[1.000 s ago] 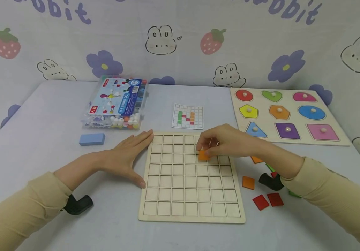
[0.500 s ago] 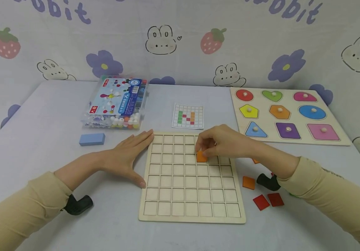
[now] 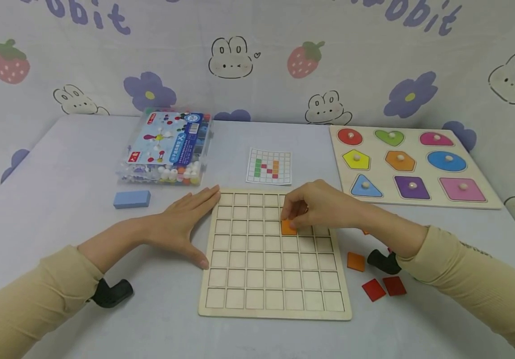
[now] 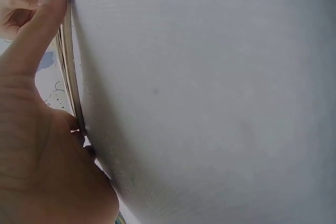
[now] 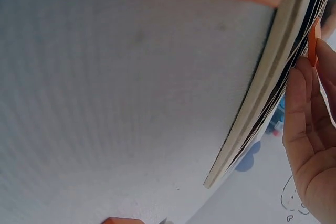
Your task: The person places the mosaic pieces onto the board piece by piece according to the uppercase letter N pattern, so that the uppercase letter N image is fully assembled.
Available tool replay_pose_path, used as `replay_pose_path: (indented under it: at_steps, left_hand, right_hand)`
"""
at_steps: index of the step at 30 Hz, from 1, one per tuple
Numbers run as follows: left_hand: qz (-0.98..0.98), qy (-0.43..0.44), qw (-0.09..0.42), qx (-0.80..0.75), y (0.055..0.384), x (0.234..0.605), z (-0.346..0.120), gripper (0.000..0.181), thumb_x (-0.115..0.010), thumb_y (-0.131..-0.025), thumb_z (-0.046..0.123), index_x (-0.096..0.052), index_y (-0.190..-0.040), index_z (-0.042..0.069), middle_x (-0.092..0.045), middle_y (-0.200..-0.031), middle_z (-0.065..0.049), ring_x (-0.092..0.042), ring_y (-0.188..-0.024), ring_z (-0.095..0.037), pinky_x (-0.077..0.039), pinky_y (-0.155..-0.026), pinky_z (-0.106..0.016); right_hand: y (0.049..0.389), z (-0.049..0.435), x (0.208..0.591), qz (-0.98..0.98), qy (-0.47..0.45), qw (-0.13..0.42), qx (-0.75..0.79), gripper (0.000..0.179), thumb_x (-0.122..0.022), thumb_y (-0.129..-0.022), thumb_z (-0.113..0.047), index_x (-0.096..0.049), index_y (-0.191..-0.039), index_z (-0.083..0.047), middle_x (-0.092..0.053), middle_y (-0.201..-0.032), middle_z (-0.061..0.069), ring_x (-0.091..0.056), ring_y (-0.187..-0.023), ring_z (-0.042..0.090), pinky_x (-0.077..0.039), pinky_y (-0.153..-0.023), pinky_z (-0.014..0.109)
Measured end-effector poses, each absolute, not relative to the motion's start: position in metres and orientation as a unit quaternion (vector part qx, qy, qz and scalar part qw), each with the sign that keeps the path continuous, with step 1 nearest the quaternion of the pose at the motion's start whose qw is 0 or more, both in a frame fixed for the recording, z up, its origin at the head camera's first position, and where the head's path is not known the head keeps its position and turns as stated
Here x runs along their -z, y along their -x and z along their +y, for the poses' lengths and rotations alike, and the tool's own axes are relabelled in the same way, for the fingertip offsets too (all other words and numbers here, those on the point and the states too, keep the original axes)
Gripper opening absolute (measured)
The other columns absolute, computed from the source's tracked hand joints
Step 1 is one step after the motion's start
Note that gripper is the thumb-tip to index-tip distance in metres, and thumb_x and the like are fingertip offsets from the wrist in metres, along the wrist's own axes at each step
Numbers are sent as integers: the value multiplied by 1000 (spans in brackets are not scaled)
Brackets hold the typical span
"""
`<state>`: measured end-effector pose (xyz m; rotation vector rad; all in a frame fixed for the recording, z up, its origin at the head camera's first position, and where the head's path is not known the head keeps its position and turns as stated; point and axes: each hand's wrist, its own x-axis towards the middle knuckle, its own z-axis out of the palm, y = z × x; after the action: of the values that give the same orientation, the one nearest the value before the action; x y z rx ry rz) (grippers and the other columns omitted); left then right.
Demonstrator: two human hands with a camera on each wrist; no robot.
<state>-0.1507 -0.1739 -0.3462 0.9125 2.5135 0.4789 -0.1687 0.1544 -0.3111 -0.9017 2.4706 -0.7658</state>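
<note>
A pale wooden grid board lies in the middle of the table. My right hand pinches an orange square tile between thumb and fingers, at a cell in the board's upper right part. In the right wrist view, that orange tile is tilted, and whether it sits in the cell I cannot tell. With fingers spread, my left hand rests along the board's left edge. The left wrist view shows the thumb against that edge.
Loose red tiles and an orange tile lie right of the board. A small pattern card is behind it. A shape puzzle lies back right. At left are a clear plastic box and a blue block.
My right hand has brought the orange tile slightly down and toward me, and the tile now looks more in line with the grid. The left hand has stayed in place.
</note>
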Motion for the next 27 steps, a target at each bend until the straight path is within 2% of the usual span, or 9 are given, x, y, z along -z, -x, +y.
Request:
replay_pose_path:
  at_steps: [27]
  left_hand:
    - [904,-328,214,-173,150,345,-174,134,-83,-67,59,-3,-159,3,6,-169,-12,3,-157,-36,-4,-127,-59]
  right_hand:
    - [171,158,310,892,325,194,248,13,-77,-85,-11,-75,-96,-17,-72,-89,-6,-64,-83,8,-56,-77,23]
